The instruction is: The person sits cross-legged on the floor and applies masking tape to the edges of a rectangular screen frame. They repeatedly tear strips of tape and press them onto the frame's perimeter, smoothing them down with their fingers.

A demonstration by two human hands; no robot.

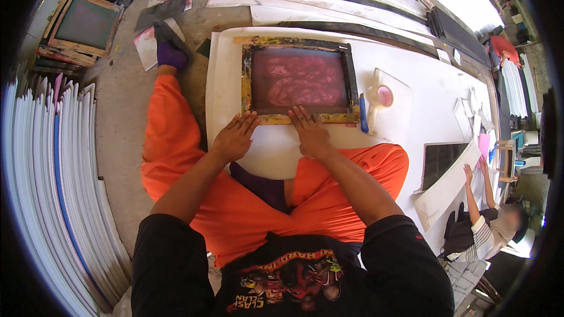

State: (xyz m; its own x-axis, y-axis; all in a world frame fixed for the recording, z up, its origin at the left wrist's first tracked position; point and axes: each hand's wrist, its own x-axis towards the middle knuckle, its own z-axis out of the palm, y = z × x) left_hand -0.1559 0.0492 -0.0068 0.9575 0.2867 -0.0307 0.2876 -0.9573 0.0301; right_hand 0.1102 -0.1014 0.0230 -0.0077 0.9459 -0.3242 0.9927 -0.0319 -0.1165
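A wooden-framed printing screen [298,80] with pink-red mesh lies flat on a white board [223,91] in front of me. My left hand [235,137] rests with fingers spread at the frame's near left corner, fingertips touching the wood. My right hand [309,131] presses flat on the frame's near edge, near its middle. Neither hand grips anything. I sit on the floor in orange trousers and purple socks.
A blue-handled tool [363,115] and a small tub of pink ink [383,96] sit right of the frame. White sheets stand stacked on edge at left [64,158]. Another framed screen [85,23] lies far left. Another person [490,223] works at lower right.
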